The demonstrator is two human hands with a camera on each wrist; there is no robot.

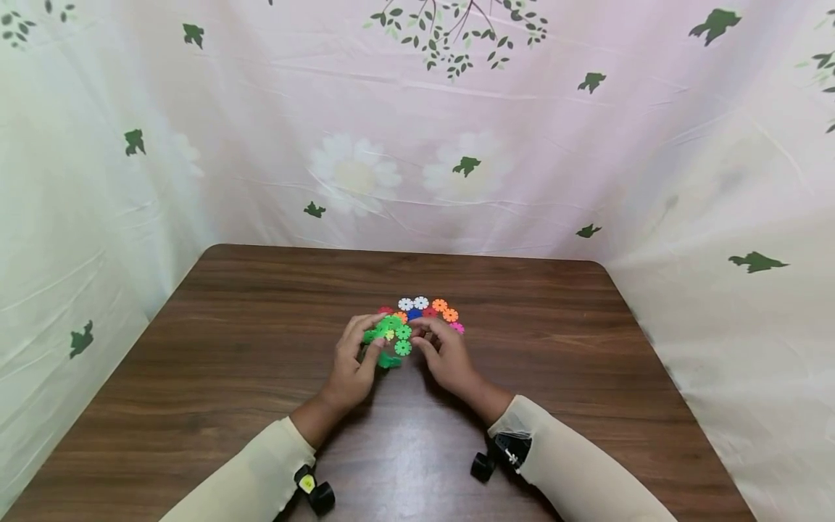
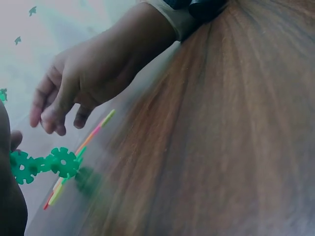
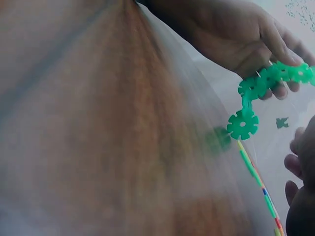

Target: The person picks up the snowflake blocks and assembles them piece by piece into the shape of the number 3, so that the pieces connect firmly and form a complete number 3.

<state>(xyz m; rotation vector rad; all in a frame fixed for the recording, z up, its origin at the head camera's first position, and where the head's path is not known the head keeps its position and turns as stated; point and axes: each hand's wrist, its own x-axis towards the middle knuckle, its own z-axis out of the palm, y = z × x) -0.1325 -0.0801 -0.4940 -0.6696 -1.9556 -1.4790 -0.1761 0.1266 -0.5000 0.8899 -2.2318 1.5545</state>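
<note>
In the head view my left hand pinches a chain of linked green snowflake discs between thumb and fingers. The chain bends down from the fingertips, its lowest green disc close over the table in the right wrist view. My right hand is just to the right, fingers loosely bent and nothing between them. In the left wrist view that same right hand hangs above the flat discs. Two green discs show between the hands, and a small yellow disc overlaps the chain.
Beyond the hands lie loose discs: white, orange, blue, red and pink. They rest on a brown wooden table. A patterned cloth surrounds its back and sides.
</note>
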